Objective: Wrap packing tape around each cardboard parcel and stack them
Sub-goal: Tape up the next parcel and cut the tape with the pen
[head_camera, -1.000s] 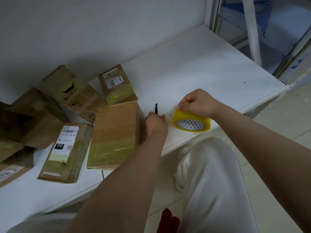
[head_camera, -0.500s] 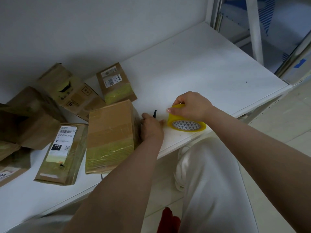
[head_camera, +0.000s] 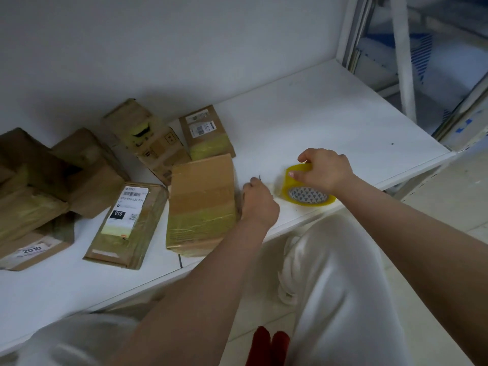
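Several taped parcels (head_camera: pixel 126 223) crowding table (head_camera: pixel 303 122), right hand (head_camera: pixel 326 173) clamped on tape roll (head_camera: pixel 306 191), left hand (head_camera: pixel 260 202) fingers pinched beside parcel (head_camera: pixel 202 204)

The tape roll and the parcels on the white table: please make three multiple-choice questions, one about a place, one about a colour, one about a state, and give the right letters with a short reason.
1. Where is the tape roll compared with the plain parcel nearest the left hand?
A. To its right on the table
B. On top of it
C. Behind it, at the wall

2. What colour is the tape roll?
A. Blue
B. Yellow
C. Black

3. What is the right hand doing?
A. It lies flat on the table
B. It holds a parcel
C. It grips the tape roll from above

Answers:
1 A: the roll is past the left hand, to the right of the parcel.
2 B: its outer band is yellow.
3 C: the fingers curl over the roll's upper edge.
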